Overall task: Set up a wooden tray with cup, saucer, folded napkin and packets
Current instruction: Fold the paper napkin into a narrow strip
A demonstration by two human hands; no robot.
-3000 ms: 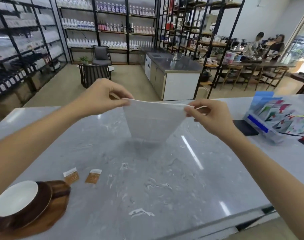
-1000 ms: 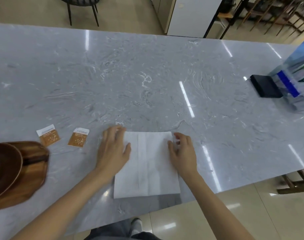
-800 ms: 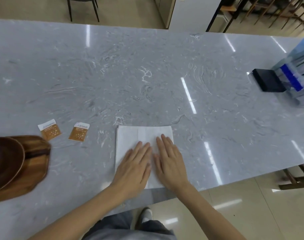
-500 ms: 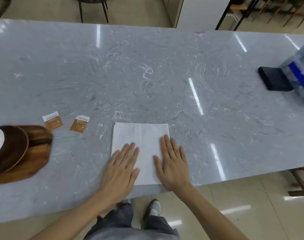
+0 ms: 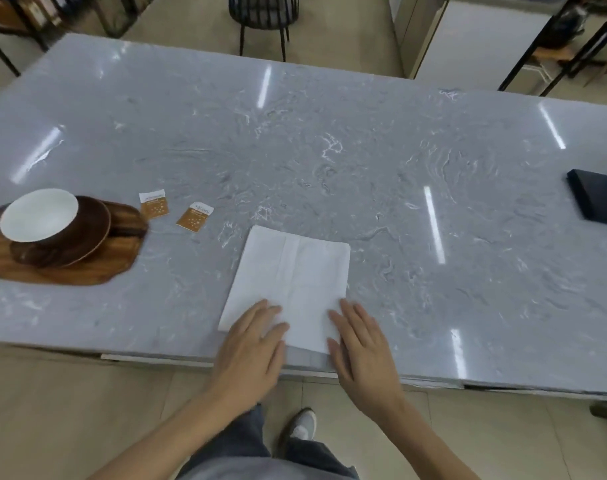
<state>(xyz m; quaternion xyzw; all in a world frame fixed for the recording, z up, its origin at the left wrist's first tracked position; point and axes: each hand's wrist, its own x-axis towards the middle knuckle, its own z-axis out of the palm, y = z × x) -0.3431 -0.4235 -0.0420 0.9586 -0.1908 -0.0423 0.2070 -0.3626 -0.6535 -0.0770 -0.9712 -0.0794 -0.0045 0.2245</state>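
Observation:
A white napkin (image 5: 295, 278) lies flat on the grey marble table (image 5: 329, 168), near its front edge. My left hand (image 5: 251, 355) rests flat with fingers spread on the napkin's near left corner. My right hand (image 5: 362, 351) lies flat on its near right corner. At the far left a wooden tray (image 5: 87, 268) carries a dark brown saucer (image 5: 87, 233) with a white cup (image 5: 38, 214) on it. Two brown and white packets (image 5: 153, 206) (image 5: 195, 217) lie on the table between the tray and the napkin.
A black flat object (image 5: 596, 197) sits at the table's right edge. Beyond the table stand a dark chair (image 5: 262, 15), a white cabinet (image 5: 475, 39) and black shelf frames (image 5: 551, 43). My legs and a shoe (image 5: 302, 427) show below the front edge.
The napkin went from held up in the air to lying flat on the table. My hands slid over it toward its near edge. The view has pulled back.

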